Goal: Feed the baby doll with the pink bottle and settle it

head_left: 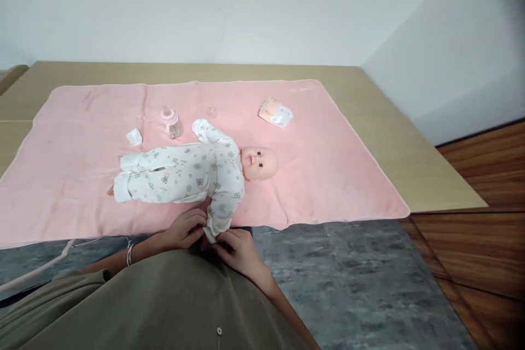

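A baby doll (184,172) lies on its back on a pink mat (328,175), its head toward the right. It wears a white outfit with a small print. The sleeve (223,210) nearest me reaches down to the mat's front edge. My left hand (191,228) pinches the left side of that sleeve's cuff. On the cuff's other side, my right hand (240,250) has its fingers closed on the cloth. The doll's hand at this cuff is mostly hidden by my fingers. Its far sleeve (207,130) stretches away from me.
Beyond the doll's legs stand a pink-ringed baby bottle (172,124) and a folded white piece (134,136). A clear cap (211,112) and a soft printed packet (276,112) lie farther back. The mat covers a wooden table (394,136) against a white wall.
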### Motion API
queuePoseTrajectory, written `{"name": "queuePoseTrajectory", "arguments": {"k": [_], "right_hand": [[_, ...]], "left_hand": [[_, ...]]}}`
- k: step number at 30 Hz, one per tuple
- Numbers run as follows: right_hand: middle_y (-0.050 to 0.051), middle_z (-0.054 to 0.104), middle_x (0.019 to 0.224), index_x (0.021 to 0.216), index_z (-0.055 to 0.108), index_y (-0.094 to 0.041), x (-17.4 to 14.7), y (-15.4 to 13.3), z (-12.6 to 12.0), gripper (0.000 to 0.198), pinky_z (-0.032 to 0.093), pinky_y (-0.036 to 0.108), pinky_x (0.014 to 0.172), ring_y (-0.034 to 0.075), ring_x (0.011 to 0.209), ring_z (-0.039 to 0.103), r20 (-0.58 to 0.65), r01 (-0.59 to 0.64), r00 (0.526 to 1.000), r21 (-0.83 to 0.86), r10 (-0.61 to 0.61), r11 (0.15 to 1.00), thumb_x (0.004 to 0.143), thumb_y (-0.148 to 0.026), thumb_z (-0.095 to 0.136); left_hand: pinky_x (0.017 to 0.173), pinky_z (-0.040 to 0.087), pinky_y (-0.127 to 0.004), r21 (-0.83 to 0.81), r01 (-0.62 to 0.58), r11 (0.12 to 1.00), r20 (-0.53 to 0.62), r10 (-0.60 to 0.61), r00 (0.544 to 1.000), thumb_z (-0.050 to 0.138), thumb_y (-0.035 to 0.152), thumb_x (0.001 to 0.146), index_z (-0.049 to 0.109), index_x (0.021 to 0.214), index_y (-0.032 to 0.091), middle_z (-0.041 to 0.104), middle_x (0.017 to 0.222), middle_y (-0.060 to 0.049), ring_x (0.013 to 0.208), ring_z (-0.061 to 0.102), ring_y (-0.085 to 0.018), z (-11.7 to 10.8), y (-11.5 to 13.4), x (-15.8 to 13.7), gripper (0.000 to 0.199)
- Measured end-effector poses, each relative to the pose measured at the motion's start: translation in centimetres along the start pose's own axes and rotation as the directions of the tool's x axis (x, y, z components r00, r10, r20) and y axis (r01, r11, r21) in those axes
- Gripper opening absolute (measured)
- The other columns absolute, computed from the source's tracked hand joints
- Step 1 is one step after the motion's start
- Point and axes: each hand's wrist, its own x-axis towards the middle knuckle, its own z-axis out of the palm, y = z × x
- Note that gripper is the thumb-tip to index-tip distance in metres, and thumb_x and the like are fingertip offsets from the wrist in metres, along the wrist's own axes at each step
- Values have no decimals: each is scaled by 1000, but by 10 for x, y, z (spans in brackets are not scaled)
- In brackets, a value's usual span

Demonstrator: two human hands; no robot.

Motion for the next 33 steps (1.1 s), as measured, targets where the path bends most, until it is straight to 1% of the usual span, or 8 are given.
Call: {"name": "queuePoseTrajectory", "arguments": {"k": [3,7,13,16,21,26,30,33], "right_hand": [[-4,61,67,80,60,-19,-6,-4,15,4,36,20,59,7,59,51,-126,-46,991,-3,45,999,83,-17,62],[-6,55,64,79,57,-20,-12,-7,29,8,34,19,57,6,56,48,-270,-74,960,9,74,997,79,-13,62],[-5,49,65,76,52,-20,-9,-2,33,14,35,18,56,6,58,47,-388,-19,920,93,54,996,75,-8,59],[-3,52,70,73,51,-20,-6,-1,31,13,38,20,59,8,65,50,-407,8,912,125,44,992,75,-8,58],[-2,55,71,71,52,-20,-4,-3,28,13,39,20,59,8,65,51,-430,11,901,147,54,989,73,-8,59],[-4,54,60,67,52,-20,-7,1,32,13,38,19,53,7,54,48,-488,-63,849,285,201,956,74,-11,60],[-3,56,65,75,56,-20,-7,6,37,5,40,20,53,8,55,50,-385,-126,857,488,343,864,75,-15,59],[-2,58,71,82,60,-20,-6,6,35,7,41,21,56,8,59,51,-304,-169,880,515,364,840,76,-17,62]], "left_hand": [[81,53,-30,-90,9,996,-33,-12,999,50,21,97,60,98,18,65,93,-8,90,62,-18,-2,5,3,10],[86,50,-33,-167,126,978,37,-122,992,50,23,99,60,95,18,62,97,-8,95,59,-19,-6,12,8,12],[84,50,-31,-210,170,963,26,-168,985,57,21,97,64,94,17,60,97,-6,92,58,-17,-4,8,11,8],[76,49,-26,-259,181,949,21,-182,983,61,21,96,66,95,18,64,91,-5,86,60,-15,1,1,7,6],[77,49,-26,-347,217,912,25,-222,975,65,23,94,68,91,18,68,90,-5,86,62,-15,2,-6,4,6],[79,46,-28,-389,294,873,123,-267,956,62,28,96,64,89,18,65,90,-4,87,58,-16,-1,-5,6,12],[89,44,-31,-473,280,835,129,-249,960,60,29,98,61,87,18,60,90,-3,93,55,-17,-2,-4,7,15],[86,44,-29,-617,287,733,121,-272,955,63,29,96,62,88,18,60,93,-3,92,56,-16,-1,-7,4,13]]}}
